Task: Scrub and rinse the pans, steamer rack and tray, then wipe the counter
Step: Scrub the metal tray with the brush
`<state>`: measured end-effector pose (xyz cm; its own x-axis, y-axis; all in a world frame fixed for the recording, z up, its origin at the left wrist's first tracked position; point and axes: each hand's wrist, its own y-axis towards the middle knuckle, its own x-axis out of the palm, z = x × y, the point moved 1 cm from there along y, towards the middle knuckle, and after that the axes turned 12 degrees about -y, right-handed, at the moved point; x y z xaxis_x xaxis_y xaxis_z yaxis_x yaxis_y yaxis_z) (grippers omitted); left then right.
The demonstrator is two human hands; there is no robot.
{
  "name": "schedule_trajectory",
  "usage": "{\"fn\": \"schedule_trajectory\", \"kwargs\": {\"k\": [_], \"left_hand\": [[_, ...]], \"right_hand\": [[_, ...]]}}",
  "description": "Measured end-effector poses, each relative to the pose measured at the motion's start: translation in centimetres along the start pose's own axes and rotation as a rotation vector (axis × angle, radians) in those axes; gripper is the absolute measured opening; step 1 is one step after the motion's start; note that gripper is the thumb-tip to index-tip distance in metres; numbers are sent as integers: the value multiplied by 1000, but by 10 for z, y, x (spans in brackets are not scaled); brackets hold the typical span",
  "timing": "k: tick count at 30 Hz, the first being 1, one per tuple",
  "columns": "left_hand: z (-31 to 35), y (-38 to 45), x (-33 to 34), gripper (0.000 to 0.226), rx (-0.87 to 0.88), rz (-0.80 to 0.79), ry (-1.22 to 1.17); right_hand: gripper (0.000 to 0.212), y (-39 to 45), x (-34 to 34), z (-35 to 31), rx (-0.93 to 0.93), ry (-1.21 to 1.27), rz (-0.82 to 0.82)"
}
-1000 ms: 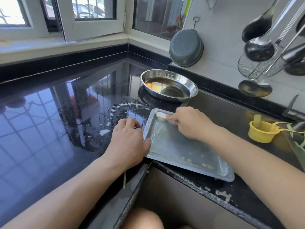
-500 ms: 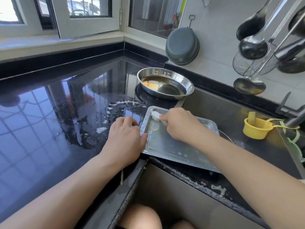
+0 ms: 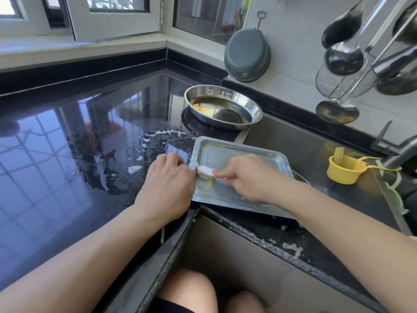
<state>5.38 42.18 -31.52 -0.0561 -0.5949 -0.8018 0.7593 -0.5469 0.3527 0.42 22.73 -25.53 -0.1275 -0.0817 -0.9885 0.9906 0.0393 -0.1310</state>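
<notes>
A rectangular metal tray lies on the black counter near its front edge, smeared with pale residue. My left hand presses on the tray's left rim and holds it still. My right hand is closed on a small white scraper, whose end touches the tray floor at the left side next to a pale lump of residue. Behind the tray stands a round steel pan with brownish liquid in it.
White foam flecks and water lie on the counter left of the tray. A yellow cup sits at the right by the sink edge. A grey pan and ladles hang on the wall. Residue crumbs dot the front edge.
My right hand has drawn the white scraper from the tray's far left corner toward me along the left side. My left hand stays on the tray's left rim.
</notes>
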Motion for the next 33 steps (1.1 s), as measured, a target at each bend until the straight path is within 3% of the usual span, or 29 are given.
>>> {"fn": "schedule_trajectory", "kwargs": {"k": [5,8,12,18,27,33], "left_hand": [[1,1,2,24,-18,17,-27],[-1,1,3,29,-18,45,-31],[-3,2,8,15,-9,33,22],[-2,2,2,16,-10,18,41],[-2,4,3,33,-5,32,17],[-4,4,2,16,-28,5,77]], "right_hand": [[34,-35,-1,11,-221,28,-67],[30,-45,-7,34,-205,-58,-76],[31,-54,-13,36,-172,-75,-123],[37,-27,-4,-16,-195,-186,35],[31,-72,-6,28,-148,-108,-92],[36,-23,-7,-15,-195,-95,-64]]}}
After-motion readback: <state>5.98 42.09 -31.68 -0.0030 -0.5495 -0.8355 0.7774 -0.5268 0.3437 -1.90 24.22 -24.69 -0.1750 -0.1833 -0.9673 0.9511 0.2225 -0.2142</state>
